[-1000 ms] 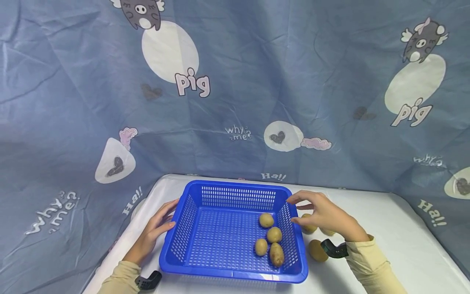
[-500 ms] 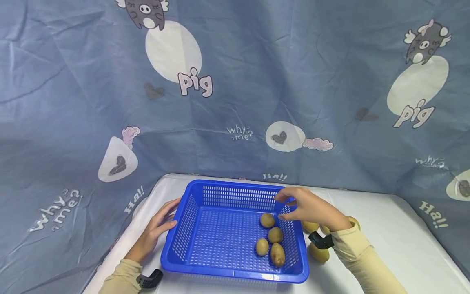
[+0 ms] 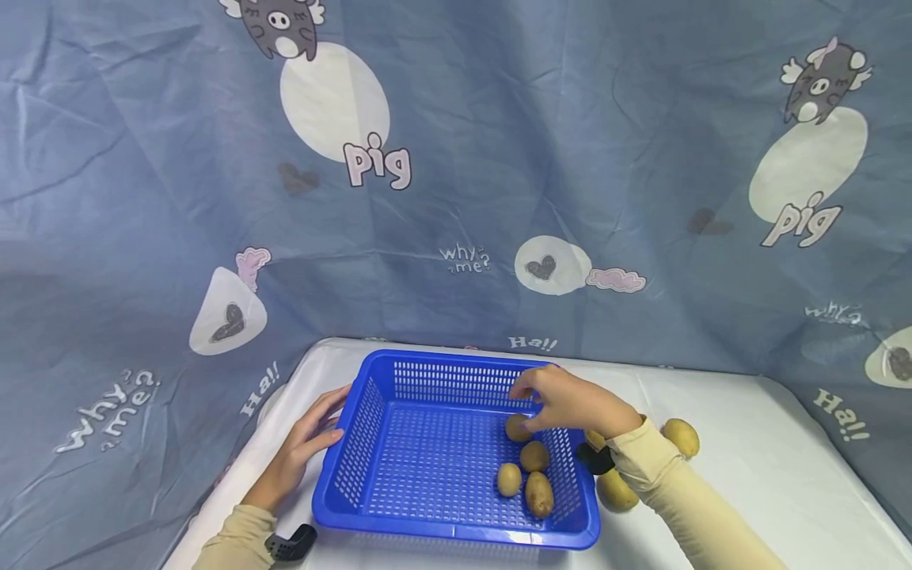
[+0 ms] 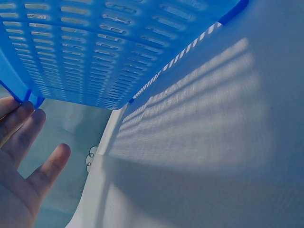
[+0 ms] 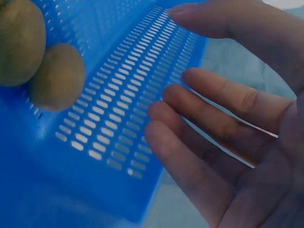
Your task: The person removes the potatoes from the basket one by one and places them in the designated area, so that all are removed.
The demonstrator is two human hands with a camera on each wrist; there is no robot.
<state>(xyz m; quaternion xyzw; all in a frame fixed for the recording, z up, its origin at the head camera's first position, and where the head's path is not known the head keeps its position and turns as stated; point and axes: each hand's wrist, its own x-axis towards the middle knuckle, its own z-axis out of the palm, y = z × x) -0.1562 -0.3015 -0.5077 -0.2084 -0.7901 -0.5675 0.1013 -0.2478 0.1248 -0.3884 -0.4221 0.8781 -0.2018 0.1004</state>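
Observation:
A blue slotted plastic basket stands on the white-covered table. Several potatoes lie along its right side. My left hand is at the basket's left rim, its fingertips touching the edge from outside; the left wrist view shows those fingers nearly straight under the rim. My right hand reaches over the right wall, above the farthest potato in the basket. In the right wrist view its fingers are loosely bent and spread from the thumb, with nothing between them.
Outside the basket on the right, a potato lies on the white tabletop. Another potato sits close to the basket's right wall, and one more is partly hidden by my right wrist. A blue printed curtain hangs behind.
My right hand has moved left from the basket's right rim to over its inside. More of the potatoes outside now shows on the right. My left hand stays at the rim.

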